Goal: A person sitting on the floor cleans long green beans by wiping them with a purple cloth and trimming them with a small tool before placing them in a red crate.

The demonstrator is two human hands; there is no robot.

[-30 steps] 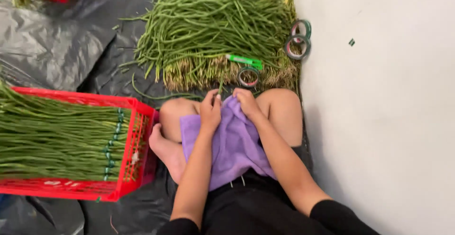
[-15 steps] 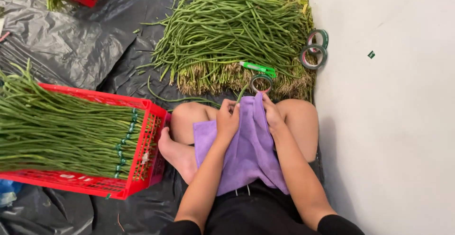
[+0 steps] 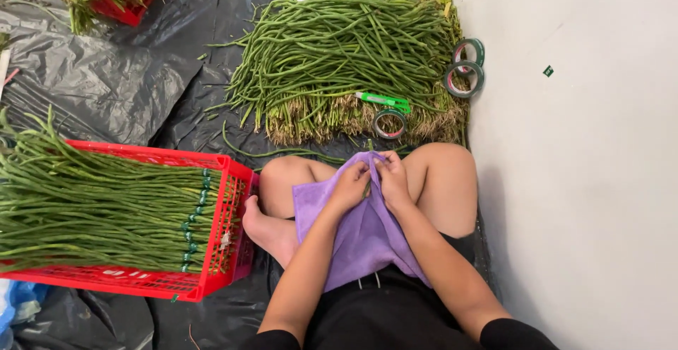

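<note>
A: Report the hand positions.

B: The left hand (image 3: 351,184) and the right hand (image 3: 393,178) meet side by side at the top edge of the purple cloth (image 3: 360,240). The fingers of both hands are clenched on the fabric, bunching it between them.

A: Location of the cloth?

B: It is draped over the lap of the seated person, between the bent knees, hanging down toward the black shorts.

A: Surrounding items?

B: A pile of long beans (image 3: 339,53) lies just ahead of the knees on black plastic sheeting (image 3: 106,89). On its near edge rest a green utility knife (image 3: 383,100) and a tape roll (image 3: 388,123). A red crate (image 3: 219,251) of bundled beans stands beside the left foot.
</note>
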